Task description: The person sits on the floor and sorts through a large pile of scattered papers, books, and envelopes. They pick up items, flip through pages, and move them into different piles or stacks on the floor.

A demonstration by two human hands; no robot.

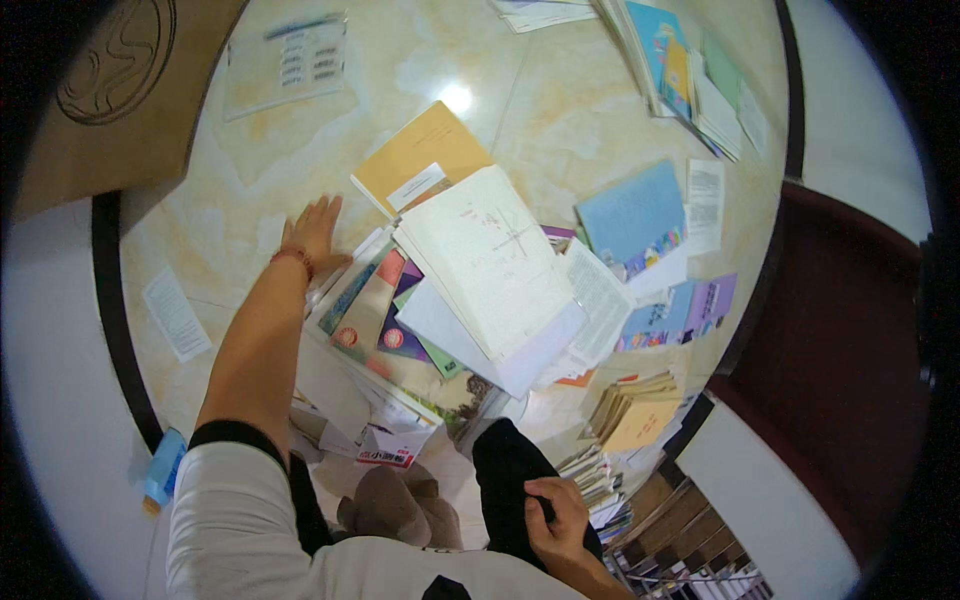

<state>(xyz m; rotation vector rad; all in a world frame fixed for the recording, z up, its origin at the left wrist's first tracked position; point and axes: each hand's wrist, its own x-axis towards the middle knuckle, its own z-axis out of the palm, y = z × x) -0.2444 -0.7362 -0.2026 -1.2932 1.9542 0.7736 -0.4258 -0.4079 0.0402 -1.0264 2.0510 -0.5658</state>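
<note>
My left hand lies flat on the tiled floor, fingers spread, holding nothing. Its thumb side meets the left edge of a heap of books and papers. On top of that heap is an open white booklet with faint pencil marks, resting over a pale sheet. A yellow-orange notebook sticks out behind it. Below, beige and purple book covers fan out. My right hand rests with curled fingers on my black-trousered knee; I see nothing in its grasp.
A cardboard box stands at the far left, near a clear plastic pouch. Rightward lie a blue book, printed sheets and a stack of tan booklets. A blue bottle-like object is at lower left.
</note>
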